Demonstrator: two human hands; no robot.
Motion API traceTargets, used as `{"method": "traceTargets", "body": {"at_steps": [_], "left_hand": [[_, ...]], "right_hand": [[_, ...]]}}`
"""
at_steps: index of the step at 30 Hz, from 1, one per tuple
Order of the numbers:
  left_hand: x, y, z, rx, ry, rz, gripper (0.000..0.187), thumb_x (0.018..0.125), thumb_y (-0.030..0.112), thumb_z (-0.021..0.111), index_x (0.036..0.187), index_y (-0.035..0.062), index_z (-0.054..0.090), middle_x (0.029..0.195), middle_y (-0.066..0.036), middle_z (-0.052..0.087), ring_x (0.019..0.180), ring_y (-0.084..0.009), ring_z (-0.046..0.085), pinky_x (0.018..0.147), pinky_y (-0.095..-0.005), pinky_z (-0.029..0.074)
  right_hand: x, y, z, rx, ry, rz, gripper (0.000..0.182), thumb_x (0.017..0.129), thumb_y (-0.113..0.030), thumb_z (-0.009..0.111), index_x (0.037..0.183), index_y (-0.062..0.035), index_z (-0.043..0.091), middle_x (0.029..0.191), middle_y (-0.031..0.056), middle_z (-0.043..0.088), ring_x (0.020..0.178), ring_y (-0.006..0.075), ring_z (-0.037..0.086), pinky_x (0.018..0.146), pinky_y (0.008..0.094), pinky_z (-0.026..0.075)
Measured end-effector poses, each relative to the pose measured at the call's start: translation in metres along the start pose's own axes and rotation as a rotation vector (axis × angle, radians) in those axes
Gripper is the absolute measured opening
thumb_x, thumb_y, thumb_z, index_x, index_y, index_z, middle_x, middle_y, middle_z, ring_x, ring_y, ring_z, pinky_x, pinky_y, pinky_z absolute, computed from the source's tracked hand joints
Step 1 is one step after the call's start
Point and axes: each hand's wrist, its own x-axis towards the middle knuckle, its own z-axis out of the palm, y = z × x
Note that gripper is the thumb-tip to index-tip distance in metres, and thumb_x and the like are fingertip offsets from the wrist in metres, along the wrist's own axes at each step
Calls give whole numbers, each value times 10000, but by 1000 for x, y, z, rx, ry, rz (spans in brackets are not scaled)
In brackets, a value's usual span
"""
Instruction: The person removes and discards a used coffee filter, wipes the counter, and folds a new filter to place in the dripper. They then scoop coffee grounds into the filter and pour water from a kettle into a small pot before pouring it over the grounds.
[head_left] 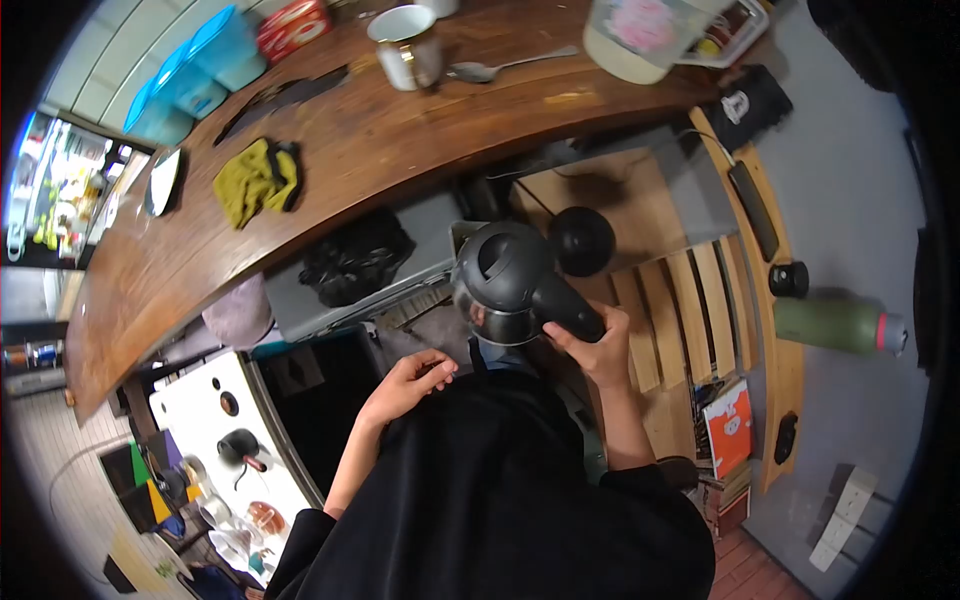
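A kettle [500, 270] with a black lid and a shiny metal body is in front of me, over the lower shelf area. My right hand [600, 348] is wrapped round its black handle. Left of the kettle, my left hand [412, 384] hangs in the air near my black top, its fingers curled together; what they hold, if anything, is too small to name. A round black base [582, 241] sits on the wooden shelf just beyond the kettle.
Along the wooden counter [400, 140] stand a white mug [407, 48], a spoon [510, 64], a yellow-green cloth [257, 182], blue containers [190, 80] and a clear pitcher [635, 40]. A green bottle [830, 325] lies at the right. Below the counter is a black bag [358, 255].
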Motion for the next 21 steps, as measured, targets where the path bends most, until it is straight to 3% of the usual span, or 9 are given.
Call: {"method": "traceTargets", "body": {"at_steps": [3,5,8,13,17,21], "left_hand": [[22,18,17,45,-21,-11,303,1035,303,610,1094,11,669,914,6,643,832,-79,582,762,-239,485],[35,17,26,-39,-14,115,215,1026,225,635,1069,15,657,890,36,616,811,-41,544,718,-216,451],[43,21,34,19,0,73,158,983,179,697,1006,29,652,876,41,615,811,-42,551,730,-227,457],[49,32,39,121,-17,25,145,961,163,728,974,37,657,821,67,577,759,-29,516,722,-214,439],[57,33,39,103,91,100,139,939,136,746,936,24,662,950,17,570,870,-70,535,781,-228,439],[56,38,38,38,140,197,140,909,104,768,883,11,667,1054,-26,534,987,-111,528,855,-249,431]], "right_hand": [[4,-2,-30,77,196,76,275,784,-178,853,829,60,722,678,42,674,619,99,621,570,262,451],[9,12,-44,102,252,79,278,794,-183,848,838,61,723,684,29,670,619,95,604,571,256,445],[20,42,-61,-11,335,50,269,816,-187,838,882,50,731,716,12,675,642,93,593,605,258,458],[34,71,-72,109,484,109,289,834,-216,830,899,48,729,783,30,689,717,94,608,663,255,468],[46,100,-78,100,517,214,264,851,-189,812,887,57,724,787,40,699,735,97,618,679,265,477],[59,106,-77,147,529,144,267,850,-190,813,890,59,727,796,38,706,734,100,621,687,268,479]]}}
